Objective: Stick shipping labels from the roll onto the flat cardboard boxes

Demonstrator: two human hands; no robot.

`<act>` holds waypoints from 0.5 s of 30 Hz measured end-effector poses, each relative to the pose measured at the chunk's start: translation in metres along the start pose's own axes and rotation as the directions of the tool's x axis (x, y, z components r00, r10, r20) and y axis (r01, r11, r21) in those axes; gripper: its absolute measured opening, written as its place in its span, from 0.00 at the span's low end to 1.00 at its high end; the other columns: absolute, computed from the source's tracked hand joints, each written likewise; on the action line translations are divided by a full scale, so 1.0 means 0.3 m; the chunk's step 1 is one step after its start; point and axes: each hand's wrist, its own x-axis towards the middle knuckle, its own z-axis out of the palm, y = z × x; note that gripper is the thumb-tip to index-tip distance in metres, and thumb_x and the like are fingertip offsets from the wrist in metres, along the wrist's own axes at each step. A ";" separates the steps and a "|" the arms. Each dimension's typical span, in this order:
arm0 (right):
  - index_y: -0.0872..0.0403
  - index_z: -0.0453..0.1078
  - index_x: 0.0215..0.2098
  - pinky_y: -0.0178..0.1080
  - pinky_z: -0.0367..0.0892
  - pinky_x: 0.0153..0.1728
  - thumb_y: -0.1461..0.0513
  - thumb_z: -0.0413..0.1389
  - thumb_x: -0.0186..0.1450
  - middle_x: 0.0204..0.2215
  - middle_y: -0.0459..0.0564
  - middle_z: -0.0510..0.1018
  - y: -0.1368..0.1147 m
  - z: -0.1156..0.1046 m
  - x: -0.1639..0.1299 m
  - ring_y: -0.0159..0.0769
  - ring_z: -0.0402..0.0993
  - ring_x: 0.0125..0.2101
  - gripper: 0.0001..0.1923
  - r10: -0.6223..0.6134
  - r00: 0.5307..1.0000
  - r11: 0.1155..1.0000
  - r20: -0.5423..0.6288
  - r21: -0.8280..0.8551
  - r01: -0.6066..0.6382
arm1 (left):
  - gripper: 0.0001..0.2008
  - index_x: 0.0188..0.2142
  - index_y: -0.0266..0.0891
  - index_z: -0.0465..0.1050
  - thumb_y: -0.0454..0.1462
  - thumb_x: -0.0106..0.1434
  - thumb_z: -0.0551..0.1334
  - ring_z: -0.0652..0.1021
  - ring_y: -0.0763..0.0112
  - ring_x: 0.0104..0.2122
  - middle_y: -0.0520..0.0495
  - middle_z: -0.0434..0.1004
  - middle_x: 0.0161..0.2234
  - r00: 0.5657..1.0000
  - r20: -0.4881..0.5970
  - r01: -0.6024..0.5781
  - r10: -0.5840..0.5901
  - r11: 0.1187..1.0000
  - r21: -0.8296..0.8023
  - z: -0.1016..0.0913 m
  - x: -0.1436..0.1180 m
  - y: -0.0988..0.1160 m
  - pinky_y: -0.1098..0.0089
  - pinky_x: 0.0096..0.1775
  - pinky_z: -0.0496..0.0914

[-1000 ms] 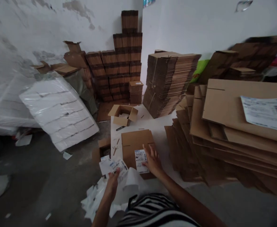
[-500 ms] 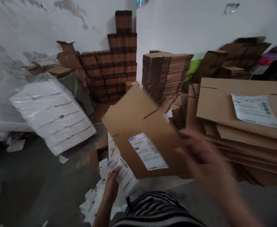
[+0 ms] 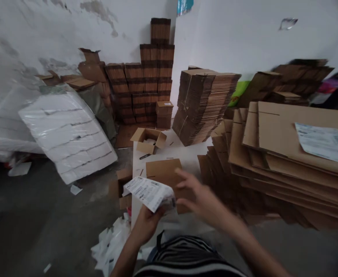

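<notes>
My left hand (image 3: 147,223) is clenched on the labels (image 3: 149,192), their long edge running left to right, and my right hand (image 3: 202,198), fingers spread and empty, hovers just right of them, over the flat box (image 3: 163,171).

labelled carton (image 3: 302,138): now on stack | right hand (image 3: 200,198): empty, back over flat carton (image 3: 164,173)

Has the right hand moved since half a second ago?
Yes. The right hand has moved left, away from the big flat cardboard stack, and now hovers over the flat carton on the white table.
</notes>
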 end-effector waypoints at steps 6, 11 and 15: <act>0.51 0.71 0.40 0.38 0.66 0.41 0.69 0.50 0.62 0.35 0.48 0.77 0.029 0.182 -0.068 0.34 0.71 0.38 0.12 -0.086 0.975 0.996 0.207 0.043 0.079 | 0.27 0.45 0.34 0.75 0.52 0.54 0.62 0.72 0.46 0.53 0.37 0.78 0.45 0.925 0.127 0.367 -0.357 0.762 -0.533 -0.016 0.004 -0.035 0.51 0.53 0.66; 0.54 0.67 0.29 0.35 0.63 0.38 0.68 0.50 0.63 0.30 0.47 0.71 0.013 0.102 -0.020 0.32 0.67 0.36 0.07 -0.233 0.960 0.956 0.154 0.215 0.198 | 0.19 0.52 0.27 0.67 0.34 0.64 0.51 0.80 0.58 0.41 0.39 0.81 0.31 0.828 -0.238 0.232 -0.508 0.697 -0.679 -0.125 0.120 -0.137 0.60 0.47 0.73; 0.53 0.61 0.33 0.33 0.63 0.34 0.59 0.45 0.66 0.30 0.46 0.67 0.123 0.054 0.100 0.30 0.65 0.31 0.07 0.032 0.996 0.959 -0.082 0.282 -0.007 | 0.21 0.58 0.36 0.59 0.31 0.66 0.46 0.81 0.64 0.33 0.50 0.78 0.22 0.745 -0.461 0.102 -0.481 0.766 -0.634 -0.295 0.130 -0.237 0.65 0.43 0.74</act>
